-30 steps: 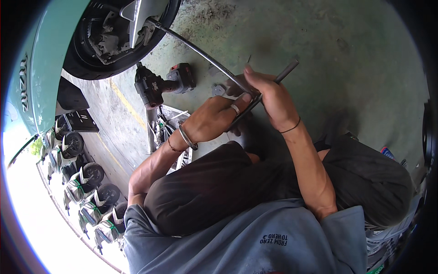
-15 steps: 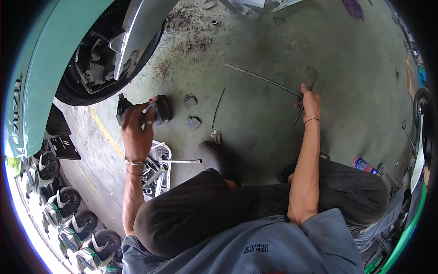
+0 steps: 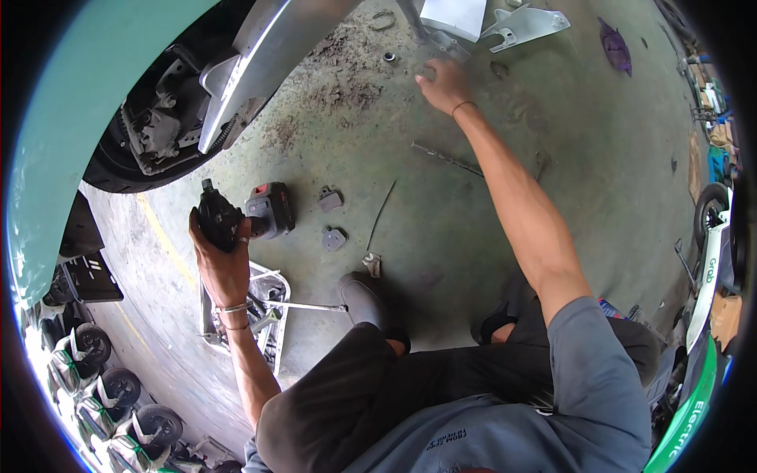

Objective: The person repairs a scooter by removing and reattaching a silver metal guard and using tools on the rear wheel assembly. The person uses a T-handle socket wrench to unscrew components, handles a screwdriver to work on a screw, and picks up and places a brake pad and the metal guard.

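Observation:
My left hand (image 3: 222, 272) is wrapped around the black head of a cordless impact driver (image 3: 218, 217), whose battery block (image 3: 272, 206) points right. Out ahead, my right hand (image 3: 446, 87) is stretched over the floor with thumb and forefinger apart and nothing visible between them. It is beside a silver metal bracket (image 3: 448, 46) and near a small metal socket or ring (image 3: 389, 57). A long T-handle wrench (image 3: 445, 158) lies on the floor, partly hidden under my right forearm. Two brake pads (image 3: 330, 199) and a thin dark rod (image 3: 382, 214) lie between my hands.
A motor scooter wheel (image 3: 158, 154) and pale green bodywork (image 3: 71, 118) stand at the left. Beside my left forearm is a tool tray (image 3: 276, 359) with a ratchet (image 3: 315, 307) across it. Dirt (image 3: 339, 87), a white panel (image 3: 453, 17) and a purple cloth (image 3: 615, 47) lie ahead.
My right hand has let go of the long wrench, now on the floor, and moved forward and left. The left hand has closed around the impact driver's head.

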Motion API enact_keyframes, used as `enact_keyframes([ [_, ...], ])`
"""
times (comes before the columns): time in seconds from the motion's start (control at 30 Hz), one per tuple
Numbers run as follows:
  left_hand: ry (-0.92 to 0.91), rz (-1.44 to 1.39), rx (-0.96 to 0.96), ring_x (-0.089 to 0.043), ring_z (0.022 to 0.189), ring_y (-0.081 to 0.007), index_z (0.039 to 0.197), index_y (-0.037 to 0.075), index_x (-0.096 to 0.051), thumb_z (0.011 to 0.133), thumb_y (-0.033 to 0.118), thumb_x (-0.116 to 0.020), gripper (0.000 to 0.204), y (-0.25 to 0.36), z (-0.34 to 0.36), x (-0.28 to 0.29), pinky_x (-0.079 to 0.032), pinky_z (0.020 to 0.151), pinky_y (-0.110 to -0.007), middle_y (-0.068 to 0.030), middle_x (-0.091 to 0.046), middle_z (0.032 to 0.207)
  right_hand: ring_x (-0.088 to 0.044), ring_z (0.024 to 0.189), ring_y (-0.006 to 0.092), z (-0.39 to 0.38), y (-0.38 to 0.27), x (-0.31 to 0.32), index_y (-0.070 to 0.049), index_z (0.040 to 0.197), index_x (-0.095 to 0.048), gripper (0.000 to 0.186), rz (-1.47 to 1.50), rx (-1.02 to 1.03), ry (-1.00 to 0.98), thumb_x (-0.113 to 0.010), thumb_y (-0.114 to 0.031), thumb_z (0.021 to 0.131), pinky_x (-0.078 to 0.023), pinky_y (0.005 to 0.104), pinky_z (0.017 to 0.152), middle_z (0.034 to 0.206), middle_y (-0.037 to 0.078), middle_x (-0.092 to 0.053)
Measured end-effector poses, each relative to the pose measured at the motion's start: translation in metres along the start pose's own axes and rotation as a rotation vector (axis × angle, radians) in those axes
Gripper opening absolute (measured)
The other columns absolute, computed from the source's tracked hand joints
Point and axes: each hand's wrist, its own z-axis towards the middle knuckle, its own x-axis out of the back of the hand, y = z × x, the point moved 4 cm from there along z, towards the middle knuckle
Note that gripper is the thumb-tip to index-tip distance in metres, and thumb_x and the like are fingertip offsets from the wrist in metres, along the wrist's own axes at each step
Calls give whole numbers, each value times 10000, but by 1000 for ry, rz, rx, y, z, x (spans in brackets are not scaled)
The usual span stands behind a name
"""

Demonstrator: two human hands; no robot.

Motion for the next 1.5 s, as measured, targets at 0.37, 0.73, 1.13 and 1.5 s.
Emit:
enact_keyframes([
  [0.37,121,-8,0,-624,1033,-396,1386,85,-421,726,374,-817,822,2,-1,1,-493,857,-439,-218,-610,1204,-499,1146,338,33,60,15,-50,1242,-539,604,-195,-107,159,-758,-329,754,-421,406,979,1187,187,-560],
  [0.73,279,-192,-431,-502,1167,-338,1297,1,-506,829,177,-737,551,51,-54,-10,-445,947,-421,-199,-484,1288,-651,879,195,-181,-90,-51,25,1259,-529,386,1816,-672,-606,-608,-156,928,-526,340,760,1016,90,-642],
  [1.13,-146,-440,-287,-669,898,-326,1240,17,-553,792,199,-752,523,61,-49,-64,-537,752,-387,-179,-657,1023,-626,933,154,-204,-171,9,10,1219,-577,386,1318,-367,-785,-608,-244,930,-495,295,786,1052,69,-656],
  [1.5,44,-450,-469,-640,920,-386,1278,37,-495,742,-38,-653,563,74,18,-15,-542,758,-426,-187,-634,1057,-627,881,161,-137,-271,29,8,1272,-472,456,1490,-160,-354,-680,-138,894,-530,343,793,954,64,-647],
])
